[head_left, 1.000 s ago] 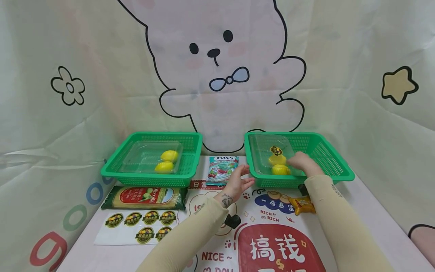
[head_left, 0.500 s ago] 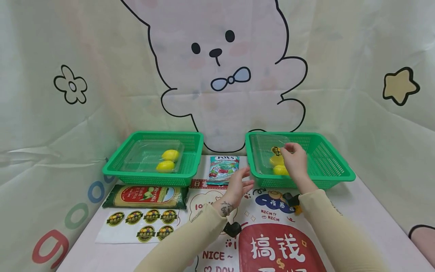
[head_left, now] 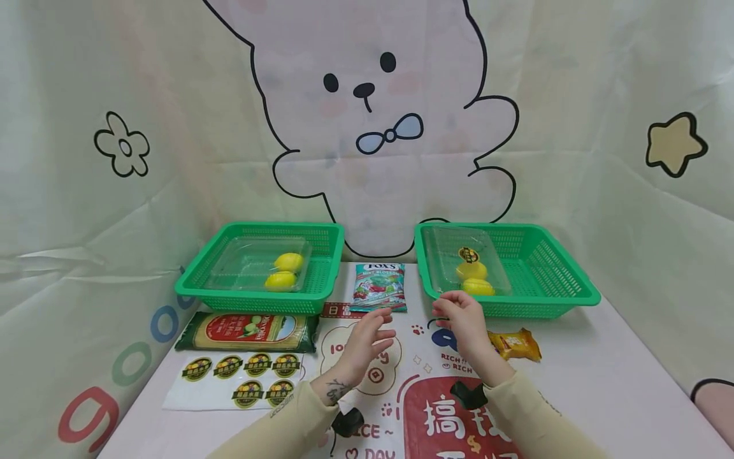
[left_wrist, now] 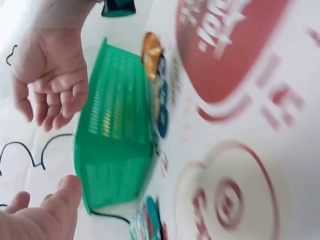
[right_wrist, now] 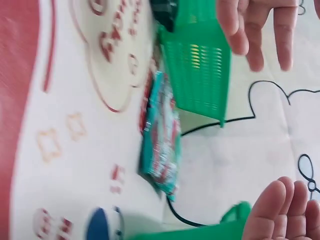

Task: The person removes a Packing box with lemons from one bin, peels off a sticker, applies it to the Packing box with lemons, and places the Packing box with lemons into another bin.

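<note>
My left hand (head_left: 361, 347) hovers over the printed mat with loosely spread fingers, holding nothing. To its right, my right hand (head_left: 467, 322) is just in front of the right green basket (head_left: 516, 306), its fingers lightly bent and also holding nothing. In that basket lies a clear plastic box (head_left: 444, 248) with a round black-and-gold sticker (head_left: 468, 255) on top and two yellow lemons (head_left: 478, 287) inside. The left wrist view shows the right hand's relaxed fingers (left_wrist: 75, 97). A similar clear box (head_left: 241, 261), with two lemons (head_left: 281, 281) but no visible sticker, lies in the left green basket (head_left: 258, 305).
Between the baskets lies a teal Fox's candy bag (head_left: 378, 287). A pasta pack (head_left: 246, 331) sits before the left basket, with a white sheet of round stickers (head_left: 172, 398) nearer me. An orange snack packet (head_left: 518, 345) lies by the right hand. Printed cloth walls surround the table.
My right hand has come away from the box in the right basket and moved down in front of it. The left hand has drawn back toward me and left. The sticker stays on the box.
</note>
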Motion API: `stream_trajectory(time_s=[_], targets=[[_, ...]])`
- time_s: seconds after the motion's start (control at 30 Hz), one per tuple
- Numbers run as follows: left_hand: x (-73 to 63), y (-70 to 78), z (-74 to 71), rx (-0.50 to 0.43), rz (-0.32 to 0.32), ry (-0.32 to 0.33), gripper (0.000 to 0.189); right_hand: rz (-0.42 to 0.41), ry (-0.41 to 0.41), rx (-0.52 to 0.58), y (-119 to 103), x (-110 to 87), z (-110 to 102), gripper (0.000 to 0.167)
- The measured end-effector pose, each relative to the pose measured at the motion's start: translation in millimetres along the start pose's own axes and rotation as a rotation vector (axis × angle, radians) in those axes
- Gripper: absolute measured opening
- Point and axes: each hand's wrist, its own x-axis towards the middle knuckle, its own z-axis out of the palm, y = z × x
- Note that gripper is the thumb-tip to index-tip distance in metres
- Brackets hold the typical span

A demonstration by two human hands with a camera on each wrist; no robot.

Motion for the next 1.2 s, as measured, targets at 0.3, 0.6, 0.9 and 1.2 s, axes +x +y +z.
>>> stream_trajectory(time_s=[0.3, 0.6, 0.9, 1.2], targets=[[-9.0, 5.1, -61.5, 0.151, 0.062, 0.126, 0.046, 0.115, -0.030, 0.022, 32.9, -0.9, 14.2, 0.024], [-3.6, 39.0, -129.8, 0.323, 0.126, 0.337, 0.043, 0.176, 0.036, 0.209, 45.5, 14.2, 0.5, 0.054], [7.8, 71.9, -204.6, 0.583, 0.159, 0.575, 0.053, 0.190, 0.124, 0.338, 44.0, 27.7, -11.8, 0.034], [18.6, 91.3, -252.6, 0.761, -0.027, 0.655, 0.073, 0.163, 0.145, 0.351, 43.6, 32.5, -10.7, 0.024]])
